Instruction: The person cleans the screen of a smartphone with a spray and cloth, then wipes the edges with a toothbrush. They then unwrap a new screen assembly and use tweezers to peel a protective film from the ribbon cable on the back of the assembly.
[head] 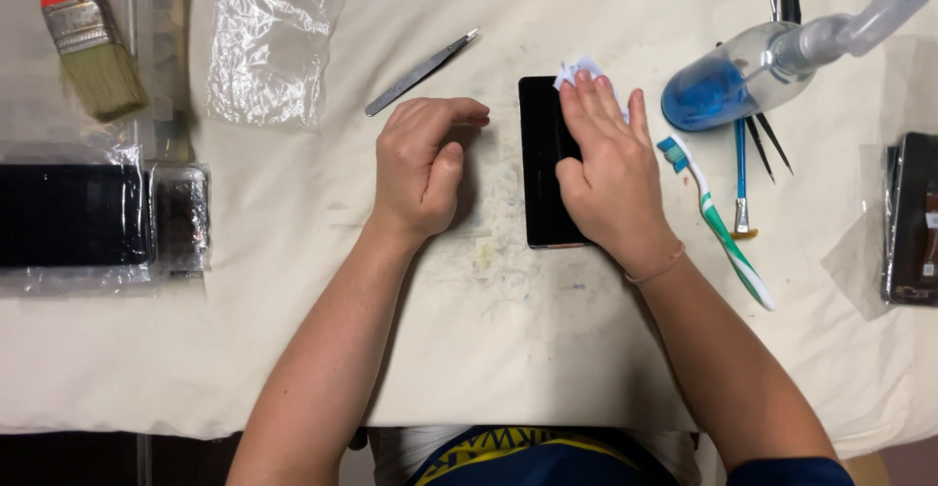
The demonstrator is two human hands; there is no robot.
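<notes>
A dark package in clear wrap (73, 214) lies at the worktop's (293, 349) left edge, an empty clear bag (269, 42) above. The left hand (422, 166) rests loosely curled, holding nothing. The right hand (604, 164) presses a white wipe (576, 71) flat onto the black phone (542, 159) at centre.

A small repair workshop: a cloth-covered worktop (293, 330) carries tweezers (420, 73), a paintbrush (88, 46), a spray bottle (772, 66) and bagged parts (73, 217).
</notes>
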